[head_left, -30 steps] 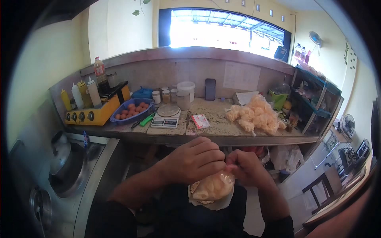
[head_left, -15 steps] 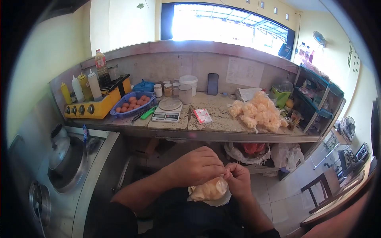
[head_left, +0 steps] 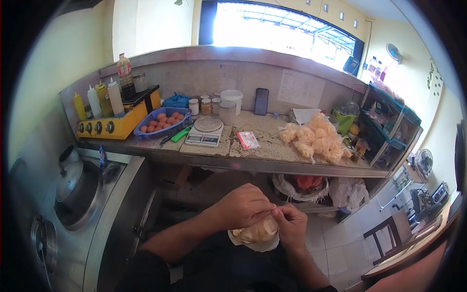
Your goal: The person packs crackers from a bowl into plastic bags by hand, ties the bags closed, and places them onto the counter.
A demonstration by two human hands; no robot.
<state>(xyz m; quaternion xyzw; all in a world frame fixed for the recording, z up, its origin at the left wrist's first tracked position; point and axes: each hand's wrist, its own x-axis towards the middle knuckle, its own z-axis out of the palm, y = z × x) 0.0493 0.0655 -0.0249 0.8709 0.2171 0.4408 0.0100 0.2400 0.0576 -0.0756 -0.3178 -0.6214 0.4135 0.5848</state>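
Low in the middle of the head view, my left hand [head_left: 247,207] and my right hand [head_left: 291,225] meet with pinched fingers at the top of a clear plastic bag [head_left: 260,230]. Pale orange-yellow contents fill the bag, which hangs just below my fingers. Under it is a round, whitish container [head_left: 265,247], partly hidden by the bag and my hands. The bag's neck is mostly covered by my fingertips.
The counter [head_left: 219,158] ahead holds a scale [head_left: 204,134], a basket of eggs [head_left: 163,122], a red-and-white packet [head_left: 248,140], a phone [head_left: 261,101] and a pile of filled bags [head_left: 318,137]. A stove with a pot [head_left: 73,180] stands left, a chair [head_left: 384,239] right.
Both hands stay pinched at the bag's top, with small finger movements, and sit slightly lower than one second ago. The camera view has shifted a little.
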